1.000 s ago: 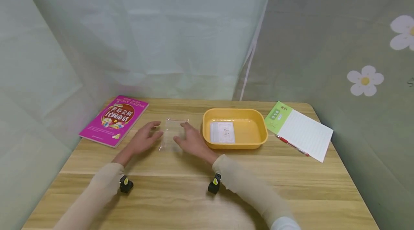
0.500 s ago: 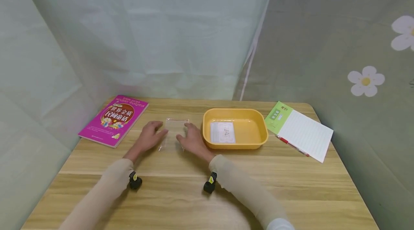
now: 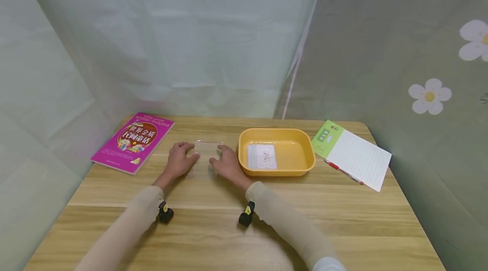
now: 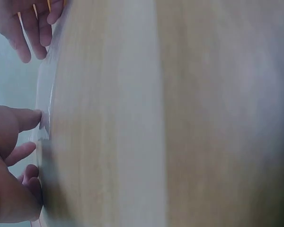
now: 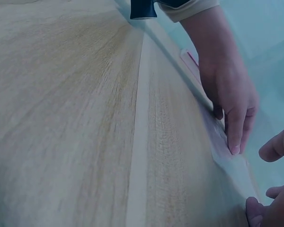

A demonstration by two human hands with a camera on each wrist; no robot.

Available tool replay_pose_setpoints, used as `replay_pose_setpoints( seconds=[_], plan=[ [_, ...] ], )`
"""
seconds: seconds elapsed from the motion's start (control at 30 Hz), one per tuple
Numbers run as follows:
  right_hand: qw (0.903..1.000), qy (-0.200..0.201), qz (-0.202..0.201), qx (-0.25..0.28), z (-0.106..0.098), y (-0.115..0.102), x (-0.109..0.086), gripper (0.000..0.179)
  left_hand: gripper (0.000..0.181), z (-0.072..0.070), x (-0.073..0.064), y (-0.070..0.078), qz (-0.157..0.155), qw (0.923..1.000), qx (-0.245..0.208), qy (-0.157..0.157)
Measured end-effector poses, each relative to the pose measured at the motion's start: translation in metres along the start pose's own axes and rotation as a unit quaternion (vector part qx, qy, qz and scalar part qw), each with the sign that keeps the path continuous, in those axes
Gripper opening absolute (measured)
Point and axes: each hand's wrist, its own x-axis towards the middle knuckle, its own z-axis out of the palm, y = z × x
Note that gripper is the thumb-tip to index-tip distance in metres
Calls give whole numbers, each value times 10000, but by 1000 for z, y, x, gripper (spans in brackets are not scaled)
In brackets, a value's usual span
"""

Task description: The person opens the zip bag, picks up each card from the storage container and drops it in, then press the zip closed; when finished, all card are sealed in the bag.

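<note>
Looking at a clear plastic bag, flat on the wood-grain surface, smack btwn the left hand and the right hand. Long axis running roughly away from the body, w/ the far end just beyond the fingertips. Key relation for the next move, IMO: long edges facing sideways, one per hand, so approx equal reach from both sides — no obvious "nearer" arm tbh.

Both hands pretty open, thumbs well apart from fingers, nothing lifted. Left thumb touching the film acc. to the right wrist view. Right thumb standing off in that same view, not visibly pressing. Can't tell if any fingertips are tucked under the edges, so no calling it a pinch yet.

Also worth a mention: yellow tray just beside the right hand, w/ a stack of cards inside at its left end. Not much elbow room on that side, prob worth watching. More room on the left, w/ the magenta book a bit farther out. Notebook and red pen way over right, well apart from everything in play.
</note>
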Motion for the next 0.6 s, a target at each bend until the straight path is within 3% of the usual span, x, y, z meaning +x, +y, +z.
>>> replay_pose_setpoints(
  seconds=[0.17, 0.43, 0.6],
  plan=[
    [9999, 56, -66, -107, 1, 1, 2, 59, 51, 0, 1, 4, -224, 9995, -218, 6],
    [9998, 94, -121, -131, 1, 2, 3, 58, 49, 3, 2, 6, -141, 9976, -669, 117],
    [9999, 51, -89, -71, 1, 2, 2, 57, 60, 3, 4, 7, -27, 9995, -311, 5]
  ],
)
